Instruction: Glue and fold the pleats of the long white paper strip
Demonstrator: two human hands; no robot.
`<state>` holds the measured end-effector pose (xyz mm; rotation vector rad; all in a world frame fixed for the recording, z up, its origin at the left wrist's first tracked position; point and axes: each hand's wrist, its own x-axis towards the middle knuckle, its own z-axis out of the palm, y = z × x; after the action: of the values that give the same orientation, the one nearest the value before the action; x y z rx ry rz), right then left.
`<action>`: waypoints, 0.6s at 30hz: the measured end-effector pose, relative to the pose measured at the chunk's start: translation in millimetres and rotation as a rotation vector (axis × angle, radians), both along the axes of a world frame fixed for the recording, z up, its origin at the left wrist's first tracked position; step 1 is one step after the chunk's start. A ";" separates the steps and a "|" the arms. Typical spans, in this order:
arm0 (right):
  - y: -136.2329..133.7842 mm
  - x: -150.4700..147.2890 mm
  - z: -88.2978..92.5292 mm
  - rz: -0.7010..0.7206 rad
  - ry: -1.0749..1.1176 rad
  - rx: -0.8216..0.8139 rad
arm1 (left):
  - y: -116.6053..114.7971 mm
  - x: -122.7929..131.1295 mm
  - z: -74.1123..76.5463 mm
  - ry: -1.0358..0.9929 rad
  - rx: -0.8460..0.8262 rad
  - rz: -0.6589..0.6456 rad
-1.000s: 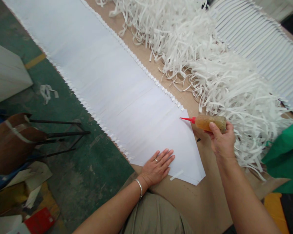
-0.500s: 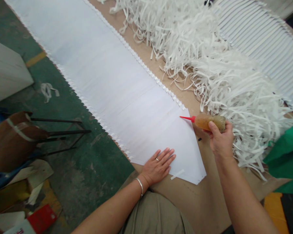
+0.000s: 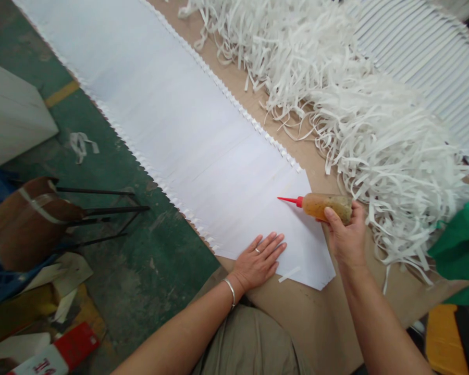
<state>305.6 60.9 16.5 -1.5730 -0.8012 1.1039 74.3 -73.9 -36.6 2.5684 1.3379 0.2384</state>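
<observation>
A long run of overlapping white paper sheets [image 3: 172, 109] stretches from the upper left to near my lap, its edges stepped like teeth. My left hand [image 3: 260, 260] lies flat on the near end, fingers stretched out. In my right hand [image 3: 347, 234] is a glue bottle [image 3: 326, 205] with amber contents, held sideways. Its red pointed nozzle [image 3: 291, 200] points left over the top sheet; whether the tip touches the paper I cannot tell. A small strip of whitish tape [image 3: 289, 275] sits at the sheets' near edge, just right of my left hand.
A heap of curly white paper strips [image 3: 336, 94] covers the brown table [image 3: 297, 317] beyond the sheets. More layered sheets [image 3: 422, 57] lie at upper right. Green material [image 3: 461, 250] is at right. On the left floor stand a brown-padded stool [image 3: 31, 224] and a white box [image 3: 15, 112].
My right hand has moved the glue bottle left and slightly down, further over the top sheet. My left hand stays flat in place; the whole view has shifted slightly.
</observation>
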 end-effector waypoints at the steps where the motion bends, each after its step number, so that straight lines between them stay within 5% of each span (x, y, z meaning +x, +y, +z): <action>1: -4.2 -1.9 -0.8 0.005 0.005 -0.005 | 0.1 0.1 0.4 0.000 0.005 0.002; 9: -42.1 -16.8 -10.2 0.049 -0.092 -0.005 | 1.0 1.2 2.9 -0.004 -0.026 -0.008; 18: -82.4 -46.2 6.3 0.126 -0.206 0.011 | -3.6 3.4 -5.3 -0.081 -0.019 0.014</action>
<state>259.4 -21.5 22.8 -1.6637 -1.0548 1.0353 77.7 -77.6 -41.9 2.5067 1.3226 0.3266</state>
